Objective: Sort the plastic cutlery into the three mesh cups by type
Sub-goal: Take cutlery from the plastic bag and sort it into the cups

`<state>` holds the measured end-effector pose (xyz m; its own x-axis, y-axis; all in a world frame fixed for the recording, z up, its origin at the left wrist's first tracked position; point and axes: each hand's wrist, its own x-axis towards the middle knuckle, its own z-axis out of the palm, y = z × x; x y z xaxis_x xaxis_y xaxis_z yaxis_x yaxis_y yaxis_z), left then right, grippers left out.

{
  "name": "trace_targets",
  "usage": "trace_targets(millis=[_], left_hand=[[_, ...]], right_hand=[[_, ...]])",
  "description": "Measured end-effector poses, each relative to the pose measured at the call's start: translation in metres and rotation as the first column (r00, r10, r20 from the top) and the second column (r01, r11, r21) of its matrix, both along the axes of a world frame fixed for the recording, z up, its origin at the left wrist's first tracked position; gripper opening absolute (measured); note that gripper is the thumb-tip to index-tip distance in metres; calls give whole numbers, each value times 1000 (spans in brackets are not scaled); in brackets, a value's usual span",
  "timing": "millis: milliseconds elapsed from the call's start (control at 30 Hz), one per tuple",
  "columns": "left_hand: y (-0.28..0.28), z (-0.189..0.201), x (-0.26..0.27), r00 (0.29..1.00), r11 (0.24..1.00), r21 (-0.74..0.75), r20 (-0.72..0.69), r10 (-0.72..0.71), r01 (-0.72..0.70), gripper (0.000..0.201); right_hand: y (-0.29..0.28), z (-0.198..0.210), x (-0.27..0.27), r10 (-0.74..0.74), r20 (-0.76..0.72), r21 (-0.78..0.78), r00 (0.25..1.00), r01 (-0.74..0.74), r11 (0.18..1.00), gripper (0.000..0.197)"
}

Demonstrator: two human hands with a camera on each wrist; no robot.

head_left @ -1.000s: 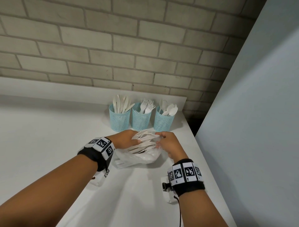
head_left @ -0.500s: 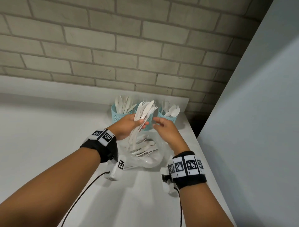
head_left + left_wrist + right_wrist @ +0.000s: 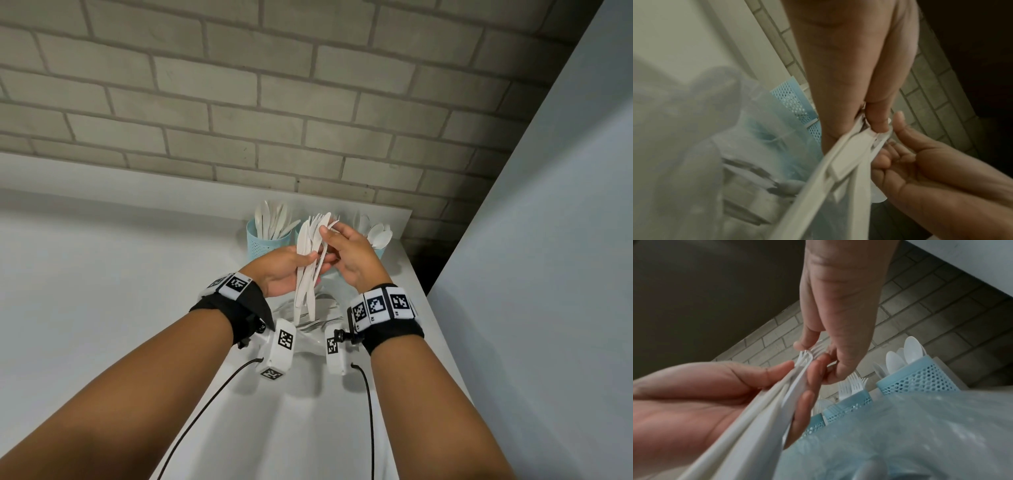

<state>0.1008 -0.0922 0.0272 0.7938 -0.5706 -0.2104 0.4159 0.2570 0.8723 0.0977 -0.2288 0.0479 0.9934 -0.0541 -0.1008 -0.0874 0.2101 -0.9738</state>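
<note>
My left hand point(image 3: 317, 262) grips an upright bundle of white plastic cutlery point(image 3: 303, 274) above the table, seen close in the left wrist view point(image 3: 838, 162) and the right wrist view point(image 3: 760, 410). My right hand point(image 3: 329, 236) pinches the tined head of a fork point(image 3: 805, 356) at the bundle's top. Three blue mesh cups stand at the back. The knife cup point(image 3: 263, 245) is on the left and the spoon cup point(image 3: 920, 378) on the right. The fork cup point(image 3: 855, 400) stands between them and is hidden behind my hands in the head view.
A clear plastic bag point(image 3: 318, 308) with more white cutlery lies on the white table point(image 3: 102, 274) under my hands. The brick wall point(image 3: 308, 102) rises just behind the cups. A grey panel point(image 3: 548, 274) closes the right side. Cables trail from both wrist cameras.
Both hands have risen from the bag. The left hand lifted a bundle of cutlery upright, and the right hand has moved onto the bundle's top.
</note>
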Motion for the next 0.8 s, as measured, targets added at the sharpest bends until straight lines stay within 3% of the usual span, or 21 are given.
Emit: trace_targets(millis=[333, 600, 667, 800], left_hand=[[-3, -9, -3, 997, 999, -33, -70, -36, 34, 26], [-8, -14, -4, 993, 996, -12, -88, 84, -85, 20], [-8, -16, -3, 992, 996, -5, -86, 89, -90, 20], [-9, -16, -2, 995, 997, 18, -68, 77, -76, 22]], right_hand=[[-2, -14, 5, -97, 47, -156, 994, 103, 982, 15], [6, -29, 11, -152, -2, -138, 988, 150, 979, 15], [4, -31, 12, -166, -3, -133, 986, 164, 977, 7], [1, -33, 13, -175, 4, -111, 985, 174, 978, 11]])
